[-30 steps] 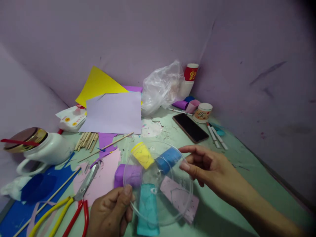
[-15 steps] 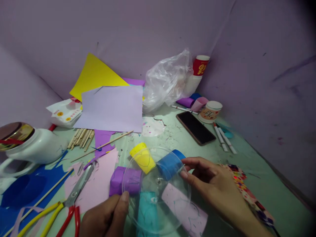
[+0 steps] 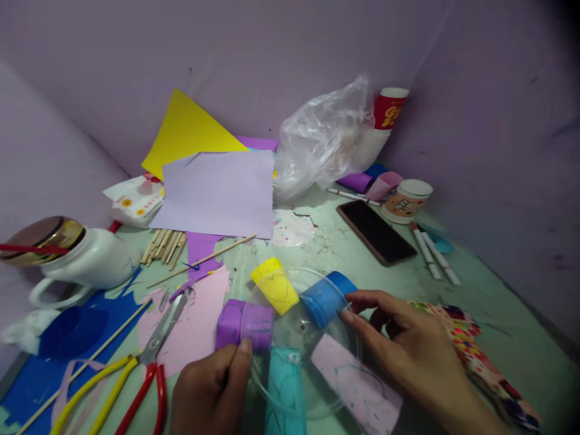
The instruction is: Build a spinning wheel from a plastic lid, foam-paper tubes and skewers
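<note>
A clear round plastic lid (image 3: 302, 380) lies over several curled paper strips, fanned out like petals. These are a yellow strip (image 3: 275, 286), a blue strip (image 3: 326, 299), a purple strip (image 3: 229, 323), a teal strip (image 3: 284, 389) and a pink strip (image 3: 356, 383), some with pen outlines. My left hand (image 3: 212, 386) pinches the lid's left rim by the purple strip, thumb on top. At the right rim, beside the blue strip, my right hand (image 3: 399, 338) has its thumb and forefinger closed on the lid's edge.
Scissors (image 3: 154, 350) with red and yellow handles lie left, on pink paper (image 3: 199, 332). Behind are a white mug (image 3: 97, 260), wooden sticks (image 3: 165, 244), lilac paper (image 3: 217, 193) and a plastic bag (image 3: 324, 139). A phone (image 3: 376, 232), paper cup (image 3: 408, 200) and markers (image 3: 432, 254) are right.
The whole view has shifted slightly, so everything appears further right. Both hands stay at the lid's rim, and the paper strips keep their arrangement under it.
</note>
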The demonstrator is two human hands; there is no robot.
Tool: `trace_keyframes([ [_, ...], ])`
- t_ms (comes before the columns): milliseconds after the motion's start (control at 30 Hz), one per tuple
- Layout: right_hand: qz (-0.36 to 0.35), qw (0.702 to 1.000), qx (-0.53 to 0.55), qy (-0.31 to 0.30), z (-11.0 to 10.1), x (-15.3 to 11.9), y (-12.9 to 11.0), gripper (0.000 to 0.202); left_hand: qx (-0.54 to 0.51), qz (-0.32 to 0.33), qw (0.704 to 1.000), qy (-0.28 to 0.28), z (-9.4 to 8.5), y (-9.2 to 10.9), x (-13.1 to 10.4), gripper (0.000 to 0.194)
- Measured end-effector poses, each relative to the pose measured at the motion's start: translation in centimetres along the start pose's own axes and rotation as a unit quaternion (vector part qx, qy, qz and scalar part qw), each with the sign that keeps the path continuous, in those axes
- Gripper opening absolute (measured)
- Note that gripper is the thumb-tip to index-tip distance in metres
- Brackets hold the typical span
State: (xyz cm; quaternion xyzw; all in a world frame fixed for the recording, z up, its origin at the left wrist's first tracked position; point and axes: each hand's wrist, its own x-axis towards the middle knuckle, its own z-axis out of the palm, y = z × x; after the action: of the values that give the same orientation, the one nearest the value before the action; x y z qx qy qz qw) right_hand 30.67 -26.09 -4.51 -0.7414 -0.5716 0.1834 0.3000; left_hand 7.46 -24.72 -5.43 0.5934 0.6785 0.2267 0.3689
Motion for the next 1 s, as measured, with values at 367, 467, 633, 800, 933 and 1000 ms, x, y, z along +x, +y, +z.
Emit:
trace_keyframes([
  [367, -0.249, 0.967, -0.043, 0.030, 0.9, 0.4, 0.7, 0.040, 0.036, -0.022, 0.999, 0.002, -0.1, 1.2, 0.1, 0.044],
  [467, -0.288, 0.957, -0.042, 0.000, 0.9, 0.6, 0.7, 0.046, 0.040, -0.012, 0.999, 0.008, 0.0, 1.1, 0.1, 0.043],
  [633, -0.285, 0.958, -0.042, -0.006, 0.6, 0.8, 0.6, 0.041, 0.053, -0.020, 0.998, -0.003, -0.2, 1.0, 0.3, 0.044],
  [800, -0.283, 0.958, -0.046, -0.017, 0.6, 0.9, 0.2, 0.039, 0.048, -0.027, 0.998, -0.011, -0.5, 1.0, 0.4, 0.045],
  [933, -0.279, 0.960, -0.025, -0.024, 0.6, 0.9, 0.3, 0.039, 0.052, -0.051, 0.997, -0.021, -0.7, 1.7, 0.2, 0.044],
  [1000, -0.280, 0.960, 0.001, -0.026, 0.4, 0.9, 0.4, 0.036, 0.053, -0.060, 0.997, -0.024, -0.8, 2.0, 0.1, 0.044],
])
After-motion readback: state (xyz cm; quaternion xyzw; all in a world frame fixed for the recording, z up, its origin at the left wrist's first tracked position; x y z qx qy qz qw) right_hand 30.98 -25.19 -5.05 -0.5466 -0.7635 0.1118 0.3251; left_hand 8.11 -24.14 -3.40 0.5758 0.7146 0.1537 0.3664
